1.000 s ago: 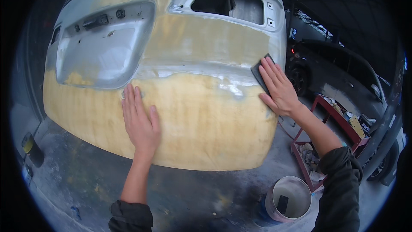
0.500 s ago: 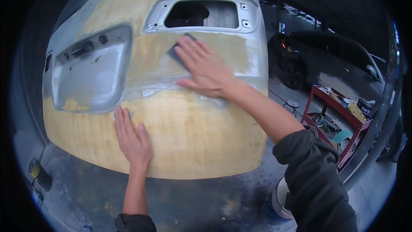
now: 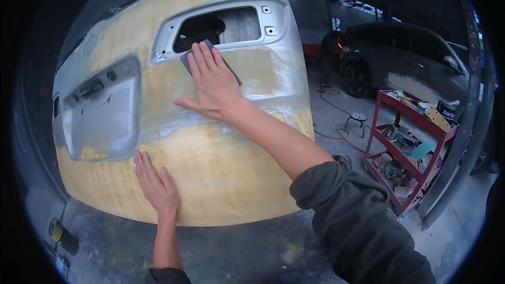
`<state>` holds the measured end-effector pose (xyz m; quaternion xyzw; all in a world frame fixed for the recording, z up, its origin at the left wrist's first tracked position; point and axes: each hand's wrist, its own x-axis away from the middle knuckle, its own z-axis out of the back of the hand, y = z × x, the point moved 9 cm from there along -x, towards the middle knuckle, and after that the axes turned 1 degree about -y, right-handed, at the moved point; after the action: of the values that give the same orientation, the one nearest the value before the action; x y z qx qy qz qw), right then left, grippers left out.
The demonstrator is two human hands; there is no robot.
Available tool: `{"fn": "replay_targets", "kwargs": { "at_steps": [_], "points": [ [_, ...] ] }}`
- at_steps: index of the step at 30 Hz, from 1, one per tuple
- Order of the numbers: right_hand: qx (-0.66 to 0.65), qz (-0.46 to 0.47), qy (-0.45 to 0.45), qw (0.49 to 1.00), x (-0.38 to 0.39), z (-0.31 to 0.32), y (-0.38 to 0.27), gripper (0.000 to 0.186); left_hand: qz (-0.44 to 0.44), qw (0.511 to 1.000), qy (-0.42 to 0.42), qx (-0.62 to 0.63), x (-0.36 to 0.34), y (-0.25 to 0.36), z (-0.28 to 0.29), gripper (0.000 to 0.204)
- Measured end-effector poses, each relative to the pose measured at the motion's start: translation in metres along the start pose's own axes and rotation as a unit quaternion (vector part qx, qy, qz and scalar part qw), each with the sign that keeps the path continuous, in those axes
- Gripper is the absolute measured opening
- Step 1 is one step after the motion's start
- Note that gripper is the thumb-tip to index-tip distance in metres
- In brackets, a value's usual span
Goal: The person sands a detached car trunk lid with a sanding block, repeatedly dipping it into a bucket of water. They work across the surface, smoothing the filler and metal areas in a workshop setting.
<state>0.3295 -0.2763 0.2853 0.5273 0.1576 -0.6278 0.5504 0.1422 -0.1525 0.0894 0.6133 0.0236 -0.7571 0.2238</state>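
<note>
A car's tailgate (image 3: 226,189) fills the middle, its bare patches yellowish between grey-white ones. My right hand (image 3: 214,87) lies over a dark grey sheet of sandpaper (image 3: 231,71), pressing it to the panel with fingers stretched. The sheet's upper corner overlaps the lower edge of the lamp opening (image 3: 242,26); most of the sheet is hidden beneath the hand. Lower left, my left hand (image 3: 156,186) rests flat on the yellowish surface, fingers extended, holding nothing. Its fingertips are just below the recessed plate area (image 3: 100,121).
To the right stands a red tool cart (image 3: 373,126) loaded with supplies, beside a post (image 3: 447,179). A small stool (image 3: 359,118) and a red hose (image 3: 336,135) are behind it. Farther back, a person (image 3: 330,55) is near a dark car (image 3: 389,52). A dark cylinder (image 3: 64,236) stands lower left.
My right hand and the sandpaper have slid up and rightward along the panel, to the lamp opening's edge. My left hand stays put on the panel. The view has swung right.
</note>
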Motion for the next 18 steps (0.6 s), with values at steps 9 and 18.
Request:
{"fn": "replay_targets", "kwargs": {
  "at_steps": [9,18],
  "points": [
    [0.057,-0.106,0.057,0.991,0.067,0.039,0.072,0.106,-0.005,1.000,0.009,-0.025,0.003,0.001,0.006,0.061],
    [-0.007,0.003,0.013,1.000,0.060,0.034,0.049,0.101,0.010,0.999,-0.015,-0.044,-0.001,-0.005,0.010,0.060]
  ]
}}
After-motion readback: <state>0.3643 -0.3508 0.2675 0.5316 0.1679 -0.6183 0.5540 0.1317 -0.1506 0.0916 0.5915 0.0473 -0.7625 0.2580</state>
